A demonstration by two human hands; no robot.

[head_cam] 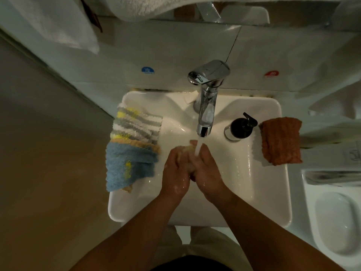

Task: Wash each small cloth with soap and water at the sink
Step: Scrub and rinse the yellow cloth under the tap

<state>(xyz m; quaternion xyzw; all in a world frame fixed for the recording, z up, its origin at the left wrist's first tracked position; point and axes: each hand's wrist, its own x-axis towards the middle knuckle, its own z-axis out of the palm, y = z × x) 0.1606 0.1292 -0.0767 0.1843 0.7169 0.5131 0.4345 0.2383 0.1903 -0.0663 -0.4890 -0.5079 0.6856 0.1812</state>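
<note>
Over the white sink [273, 192], my left hand [175, 171] and my right hand [207, 169] are pressed together around a small pale cloth [187, 148], mostly hidden between them. Water runs from the chrome tap [207, 106] onto the hands. Both hands are wet, with suds on the left one. A striped grey, white and yellow cloth [136, 124] lies on the sink's left rim, with a blue cloth [127, 167] lapped over its near end. An orange-brown cloth [281, 140] lies folded on the right rim. A black-topped soap pump bottle [239, 128] stands right of the tap.
A white towel [58, 22] hangs at the top left and along the top edge. A white toilet bowl [336, 222] stands to the right of the sink. Blue [147, 70] and red [271, 73] stickers mark the wall behind the tap.
</note>
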